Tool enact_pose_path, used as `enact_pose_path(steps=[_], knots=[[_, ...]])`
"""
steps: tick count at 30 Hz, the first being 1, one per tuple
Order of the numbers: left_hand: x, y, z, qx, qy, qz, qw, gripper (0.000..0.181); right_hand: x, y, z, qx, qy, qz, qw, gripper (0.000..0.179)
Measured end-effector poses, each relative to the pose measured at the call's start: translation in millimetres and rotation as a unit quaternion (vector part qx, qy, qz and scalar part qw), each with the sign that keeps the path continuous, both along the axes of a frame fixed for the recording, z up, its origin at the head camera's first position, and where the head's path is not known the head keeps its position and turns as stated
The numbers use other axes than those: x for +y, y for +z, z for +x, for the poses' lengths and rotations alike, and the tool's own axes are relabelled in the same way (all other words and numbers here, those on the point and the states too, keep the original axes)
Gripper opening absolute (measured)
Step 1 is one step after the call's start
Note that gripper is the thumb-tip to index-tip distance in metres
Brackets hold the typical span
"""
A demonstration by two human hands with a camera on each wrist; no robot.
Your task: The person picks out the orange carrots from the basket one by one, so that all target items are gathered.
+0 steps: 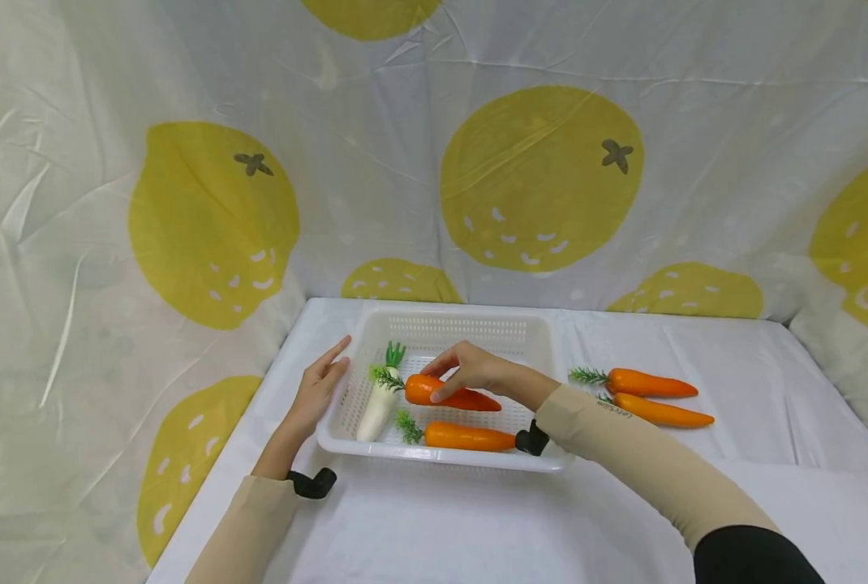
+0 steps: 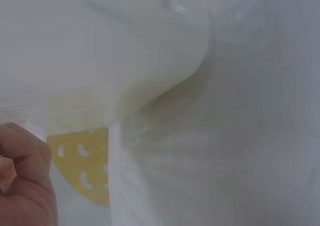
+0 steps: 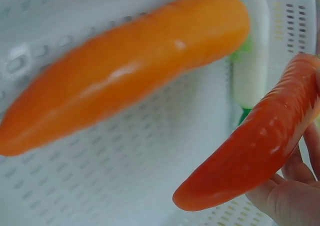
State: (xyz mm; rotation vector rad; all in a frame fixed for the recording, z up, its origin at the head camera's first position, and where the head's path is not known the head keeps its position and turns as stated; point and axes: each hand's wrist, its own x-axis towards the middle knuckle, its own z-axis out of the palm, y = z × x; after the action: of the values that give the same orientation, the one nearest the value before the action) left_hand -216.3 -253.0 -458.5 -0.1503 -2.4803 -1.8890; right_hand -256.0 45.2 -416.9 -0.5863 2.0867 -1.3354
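Note:
Over a white plastic basket (image 1: 441, 456), my right hand (image 1: 481, 369) pinches a red-orange carrot (image 1: 469, 399) between thumb and fingers. Its leafy end points left and its tip right. An orange carrot (image 1: 466, 437) lies in the basket near the front wall, large in the right wrist view. Along the left inside of the basket lies a white radish (image 1: 377, 411) with green leaves. My left hand (image 1: 313, 396) is at the basket's left side, index finger extended by the rim; whether it touches is hard to tell. The left wrist view shows that hand only partly.
Two more carrots, one (image 1: 653, 384) behind the other (image 1: 663, 411), lie on the white-covered table (image 1: 463, 519) right of the basket. A lemon-print cloth (image 1: 375, 178) hangs behind the table and at its sides.

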Motion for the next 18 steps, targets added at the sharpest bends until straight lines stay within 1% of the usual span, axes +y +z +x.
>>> enact_pose_path(steps=[9, 13, 18], knots=[[0.1, -0.1, -0.5, -0.002, -0.004, -0.001, 1.0000, 0.050, 14, 28.0, 1.7, -0.016, 0.017, -0.039, 0.9989, 0.044], [0.2, 1.3, -0.5, -0.001, -0.005, 0.005, 1.0000, 0.050, 25, 36.2, 2.0, -0.014, 0.026, -0.053, 0.9981, 0.043], [0.3, 2.3, -0.3, -0.004, -0.003, 0.001, 1.0000, 0.050, 41, 41.9, 2.2, -0.004, 0.039, -0.063, 0.9972, 0.043]])
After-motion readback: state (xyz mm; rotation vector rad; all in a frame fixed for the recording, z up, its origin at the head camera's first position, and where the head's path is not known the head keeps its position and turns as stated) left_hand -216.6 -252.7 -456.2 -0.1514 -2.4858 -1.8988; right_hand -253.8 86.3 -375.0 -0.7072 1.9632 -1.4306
